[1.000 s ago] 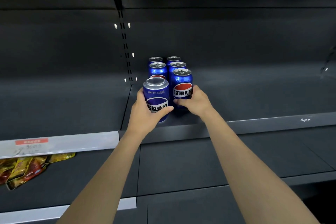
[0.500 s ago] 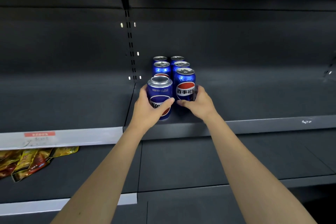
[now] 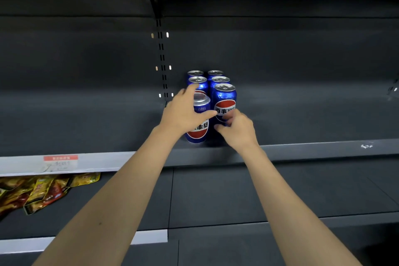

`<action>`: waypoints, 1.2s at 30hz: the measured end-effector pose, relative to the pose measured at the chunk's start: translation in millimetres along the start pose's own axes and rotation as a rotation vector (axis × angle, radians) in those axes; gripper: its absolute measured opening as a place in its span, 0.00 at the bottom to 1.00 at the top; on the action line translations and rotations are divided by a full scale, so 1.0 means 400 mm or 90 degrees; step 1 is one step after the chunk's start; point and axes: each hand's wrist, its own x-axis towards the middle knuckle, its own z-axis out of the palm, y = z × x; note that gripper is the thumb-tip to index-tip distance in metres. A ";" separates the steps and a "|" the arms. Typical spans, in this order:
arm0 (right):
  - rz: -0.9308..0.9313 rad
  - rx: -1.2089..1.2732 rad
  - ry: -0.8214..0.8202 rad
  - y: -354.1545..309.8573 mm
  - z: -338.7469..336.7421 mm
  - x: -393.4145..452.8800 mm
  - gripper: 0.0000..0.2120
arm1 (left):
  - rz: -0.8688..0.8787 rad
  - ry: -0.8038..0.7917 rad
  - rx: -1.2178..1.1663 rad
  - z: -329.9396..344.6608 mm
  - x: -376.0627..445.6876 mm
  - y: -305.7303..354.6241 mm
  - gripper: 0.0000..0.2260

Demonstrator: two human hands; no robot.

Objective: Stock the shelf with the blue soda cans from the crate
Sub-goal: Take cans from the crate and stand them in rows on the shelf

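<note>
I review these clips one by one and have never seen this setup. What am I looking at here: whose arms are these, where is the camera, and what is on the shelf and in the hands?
There is no machine here. A person wears one wide-angle camera on the head, looking forward and down, so the two bare arms reaching in from below are that person's own.

In front is a dark store shelf. On it stand six blue soda cans in two rows running front to back. The left hand wraps round the front left can, whose label reads upside down. The right hand has curled fingers at the lower part of the front right can; whether it truly grips is hard to tell. The other four cans stand behind, untouched.

Lower left, on the shelf below, lie yellow and red snack packets. No crate is in view.
</note>
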 end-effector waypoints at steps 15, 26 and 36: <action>-0.126 -0.147 -0.107 -0.053 0.050 -0.034 0.42 | -0.108 0.162 -0.161 -0.012 -0.029 -0.028 0.18; -0.261 -0.191 0.014 -0.093 0.013 0.006 0.34 | -0.030 -0.008 -0.134 -0.090 -0.038 -0.090 0.27; -0.462 -0.492 -0.087 -0.168 -0.057 0.061 0.35 | 0.056 -0.121 0.006 -0.051 -0.008 -0.054 0.42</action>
